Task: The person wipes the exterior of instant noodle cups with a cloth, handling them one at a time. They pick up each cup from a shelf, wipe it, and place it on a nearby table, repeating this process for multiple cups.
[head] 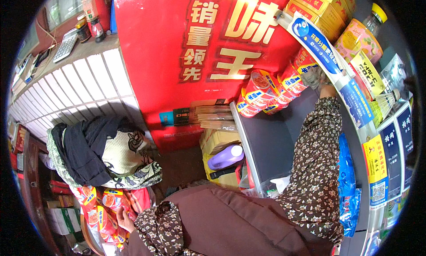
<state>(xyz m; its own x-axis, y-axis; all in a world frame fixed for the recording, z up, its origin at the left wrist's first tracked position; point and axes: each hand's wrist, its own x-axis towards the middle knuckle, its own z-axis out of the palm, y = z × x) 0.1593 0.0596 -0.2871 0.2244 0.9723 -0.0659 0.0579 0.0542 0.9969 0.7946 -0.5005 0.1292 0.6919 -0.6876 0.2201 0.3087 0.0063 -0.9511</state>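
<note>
My right hand (314, 77), in a grey glove, is at the far end of the dark shelf (271, 142), its fingers closed against a red noodle tub (303, 61). More red noodle tubs (259, 86) lie stacked on their sides along that shelf, against the red poster. At lower left, my bare left hand (124, 220) touches a pile of red noodle packs (100, 217). Its grip is partly hidden by the packs. A patterned cushion (123, 152) with a dark cloth (81, 152) over it sits just beyond that pile.
A curved counter edge with signs (357, 102) runs along the right. Yellow boxes (321, 8) and a pink tub (359, 39) stand on it. A purple bottle (224, 157) is beside cartons (218, 139) below the shelf. A calculator (65, 45) lies on the tiled ledge at left.
</note>
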